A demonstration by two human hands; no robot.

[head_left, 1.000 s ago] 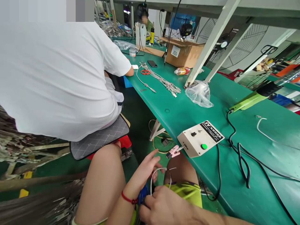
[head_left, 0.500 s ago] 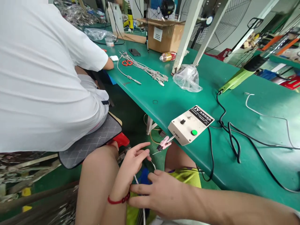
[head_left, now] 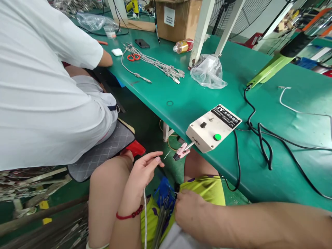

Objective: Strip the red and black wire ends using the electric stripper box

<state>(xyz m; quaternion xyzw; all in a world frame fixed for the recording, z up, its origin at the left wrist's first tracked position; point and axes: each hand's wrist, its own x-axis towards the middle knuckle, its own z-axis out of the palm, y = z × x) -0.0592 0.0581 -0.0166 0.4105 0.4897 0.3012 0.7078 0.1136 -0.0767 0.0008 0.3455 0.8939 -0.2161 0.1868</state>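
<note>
My left hand [head_left: 145,169], with a red bracelet on its wrist, pinches a grey cable [head_left: 145,218] between thumb and fingers. The cable hangs down past the wrist into my lap. A thin pale wire end [head_left: 167,154] shows just beyond those fingertips, apart from the pink clip [head_left: 182,151]. That clip sits on the shaft of a white control box [head_left: 214,128] with a green button, at the table edge. Over my lap, my right hand [head_left: 190,209] is closed; whatever it grips is hidden. Several grey cables [head_left: 162,221] lie in my lap beside it.
The green table [head_left: 259,173] carries bundled cables [head_left: 155,65], orange scissors [head_left: 133,57], a plastic bag [head_left: 209,72], a bottle [head_left: 183,46] and black cords [head_left: 261,138]. A co-worker in a white shirt [head_left: 52,93] sits close on the left. A table post [head_left: 202,33] stands farther back.
My right hand has drawn away from my left wrist, rightward over my lap, and its fingers have closed. My left hand has risen slightly. The wire end now points higher. The view has tipped downward.
</note>
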